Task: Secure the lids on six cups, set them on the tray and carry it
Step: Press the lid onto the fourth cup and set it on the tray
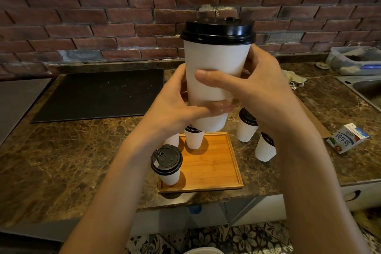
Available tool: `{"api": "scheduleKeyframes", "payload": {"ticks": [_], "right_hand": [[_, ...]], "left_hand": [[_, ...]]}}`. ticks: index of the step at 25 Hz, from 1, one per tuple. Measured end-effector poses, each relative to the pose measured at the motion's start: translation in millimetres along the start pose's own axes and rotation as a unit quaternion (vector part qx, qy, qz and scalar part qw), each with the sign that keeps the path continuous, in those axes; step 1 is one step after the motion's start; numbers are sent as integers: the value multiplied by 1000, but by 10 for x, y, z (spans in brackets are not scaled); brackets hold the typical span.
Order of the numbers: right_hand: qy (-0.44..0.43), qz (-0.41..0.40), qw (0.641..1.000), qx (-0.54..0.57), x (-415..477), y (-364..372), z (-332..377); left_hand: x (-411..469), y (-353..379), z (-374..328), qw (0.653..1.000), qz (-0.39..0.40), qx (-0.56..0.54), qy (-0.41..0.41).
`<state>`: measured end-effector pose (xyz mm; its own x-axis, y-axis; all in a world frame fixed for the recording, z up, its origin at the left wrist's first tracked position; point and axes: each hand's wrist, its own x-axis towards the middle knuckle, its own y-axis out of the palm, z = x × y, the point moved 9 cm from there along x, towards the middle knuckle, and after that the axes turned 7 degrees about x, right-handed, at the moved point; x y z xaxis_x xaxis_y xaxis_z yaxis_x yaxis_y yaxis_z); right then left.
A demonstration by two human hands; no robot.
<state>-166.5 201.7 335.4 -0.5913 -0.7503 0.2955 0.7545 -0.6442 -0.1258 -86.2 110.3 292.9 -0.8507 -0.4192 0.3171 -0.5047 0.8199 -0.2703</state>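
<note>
Cup (216,57), lidded and upright, hangs above the tray (212,167), gripped round its body by left hand (175,109) and right hand (257,93).

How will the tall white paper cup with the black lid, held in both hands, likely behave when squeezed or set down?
The tall white paper cup probably dents under a hard squeeze, being paper. It tapers to a narrow base under the wide black plastic lid, so it may tip on the wooden tray. Its weight cannot be judged.
</note>
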Motion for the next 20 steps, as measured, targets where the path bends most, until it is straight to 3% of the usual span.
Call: {"api": "scheduleKeyframes", "payload": {"ticks": [9,16,20], "right_hand": [[-12,91,994,61,-45,0,43],[-7,102,994,40,-82,28,53],[-7,75,997,24,-69,17,78]], "left_hand": [[-37,121,-32,994,104,-40,-2],[-53,144,-48,994,95,-47,1],[-45,94,-52,998,52,-39,3]]}}
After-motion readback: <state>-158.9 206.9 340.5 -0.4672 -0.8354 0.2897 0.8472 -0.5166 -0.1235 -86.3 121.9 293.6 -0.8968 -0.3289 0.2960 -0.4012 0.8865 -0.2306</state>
